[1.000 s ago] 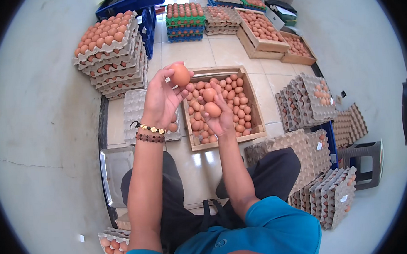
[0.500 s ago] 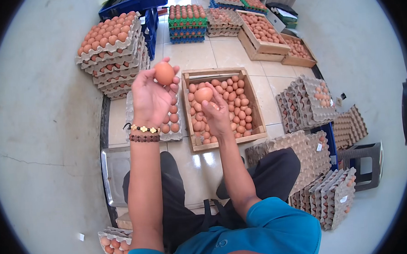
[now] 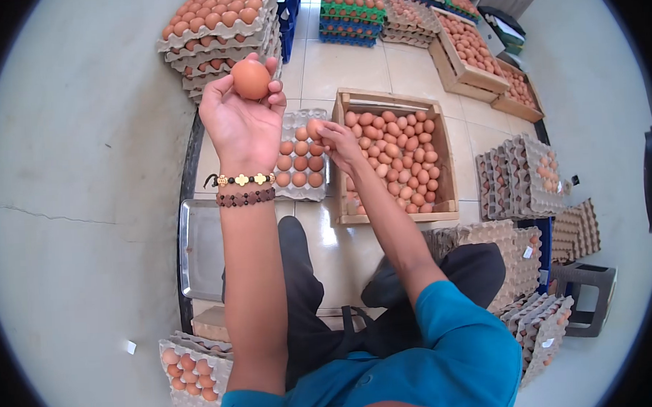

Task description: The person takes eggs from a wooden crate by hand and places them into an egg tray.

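Head view: left hand (image 3: 246,130) was curled palm-up round one egg (image 3: 251,79), right hand (image 3: 344,146) pinched a second egg (image 3: 313,128) at the part-filled carton tray (image 3: 293,119), with the wooden crate of eggs (image 3: 436,216) just right of it and green-and-blue egg trays (image 3: 350,17) stacked beyond.

Raised egg (image 3: 251,79): smooth shell, faint satin sheen
Egg tray (image 3: 290,119): moulded paper pulp, matt, rough
Crate (image 3: 399,218): wood, matt
Floor tiles (image 3: 342,68): smooth, glossy
Shallow pan (image 3: 197,242): metal, smooth, dull shine
Stool (image 3: 598,272): plastic, smooth
Shirt (image 3: 462,332): cloth, matt
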A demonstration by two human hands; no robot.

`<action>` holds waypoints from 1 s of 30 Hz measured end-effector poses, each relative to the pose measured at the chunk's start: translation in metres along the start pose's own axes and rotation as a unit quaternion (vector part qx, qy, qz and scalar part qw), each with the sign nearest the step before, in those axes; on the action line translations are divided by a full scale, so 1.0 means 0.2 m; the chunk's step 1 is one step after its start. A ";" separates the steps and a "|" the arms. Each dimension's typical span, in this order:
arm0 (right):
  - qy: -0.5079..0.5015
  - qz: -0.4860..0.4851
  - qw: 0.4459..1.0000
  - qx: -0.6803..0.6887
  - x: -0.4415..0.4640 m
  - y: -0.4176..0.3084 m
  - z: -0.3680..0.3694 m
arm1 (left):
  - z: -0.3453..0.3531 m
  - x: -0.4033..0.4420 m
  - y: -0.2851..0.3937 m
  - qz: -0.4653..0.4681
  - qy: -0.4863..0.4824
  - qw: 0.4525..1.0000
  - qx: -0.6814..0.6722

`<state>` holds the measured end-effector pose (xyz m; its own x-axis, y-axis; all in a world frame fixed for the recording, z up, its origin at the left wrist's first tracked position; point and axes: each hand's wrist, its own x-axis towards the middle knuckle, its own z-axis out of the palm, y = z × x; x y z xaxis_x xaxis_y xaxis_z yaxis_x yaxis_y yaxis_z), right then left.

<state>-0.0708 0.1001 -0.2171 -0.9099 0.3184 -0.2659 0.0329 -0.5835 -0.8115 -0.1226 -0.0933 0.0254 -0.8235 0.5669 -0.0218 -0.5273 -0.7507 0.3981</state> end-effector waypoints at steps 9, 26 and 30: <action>0.077 0.041 0.868 -0.488 0.59 0.22 0.10 | 0.03 -0.01 0.04 0.026 0.006 1.000 0.010; -0.126 -0.183 0.975 0.031 -0.13 -0.59 0.56 | 0.08 0.00 0.00 0.020 0.024 0.992 0.123; -0.163 -0.275 0.946 -0.061 -0.37 -0.81 0.70 | 0.08 0.01 -0.06 -0.022 -0.005 0.986 0.163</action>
<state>-0.0664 0.0662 0.0069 -0.8816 0.2906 0.3719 -0.4529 -0.2994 -0.8398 -0.1153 -0.0777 0.0364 -0.7984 0.6010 -0.0368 -0.4653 -0.5771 0.6712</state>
